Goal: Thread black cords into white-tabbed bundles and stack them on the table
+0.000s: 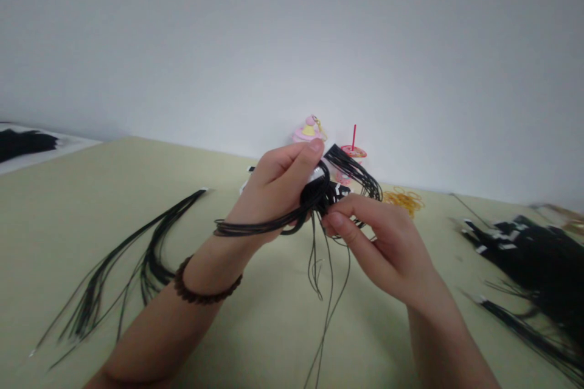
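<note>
With left hand (274, 185) clamps black cord bundle (317, 196) above counter (68, 213), with right hand (387, 249) pinches its loose strands (331, 273); probably light, limp, slippery, so best held at the bunched middle.

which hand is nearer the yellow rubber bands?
Right. The right hand is just in front of the rubber bands, not touching; the left hand is farther left, gripping the black cord bundle.
</note>
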Action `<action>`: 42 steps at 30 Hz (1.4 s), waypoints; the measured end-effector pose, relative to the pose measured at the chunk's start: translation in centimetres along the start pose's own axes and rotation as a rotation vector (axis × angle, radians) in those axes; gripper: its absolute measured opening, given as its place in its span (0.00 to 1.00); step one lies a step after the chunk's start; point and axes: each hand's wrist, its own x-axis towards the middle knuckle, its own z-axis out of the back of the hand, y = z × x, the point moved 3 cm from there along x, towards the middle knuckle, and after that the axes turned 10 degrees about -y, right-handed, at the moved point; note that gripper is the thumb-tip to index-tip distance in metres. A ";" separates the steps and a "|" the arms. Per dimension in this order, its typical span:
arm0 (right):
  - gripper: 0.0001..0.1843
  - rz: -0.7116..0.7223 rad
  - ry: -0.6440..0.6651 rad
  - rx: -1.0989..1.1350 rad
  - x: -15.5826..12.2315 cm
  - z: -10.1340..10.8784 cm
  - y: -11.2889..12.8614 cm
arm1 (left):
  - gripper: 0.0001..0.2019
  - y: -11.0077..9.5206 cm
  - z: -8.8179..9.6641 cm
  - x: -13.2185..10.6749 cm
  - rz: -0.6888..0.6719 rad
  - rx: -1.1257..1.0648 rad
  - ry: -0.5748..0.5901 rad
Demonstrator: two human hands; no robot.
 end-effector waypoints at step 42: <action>0.11 0.002 -0.034 0.015 -0.7 -0.2 0.5 | 0.18 0.3 0.3 -0.1 0.072 -0.023 0.019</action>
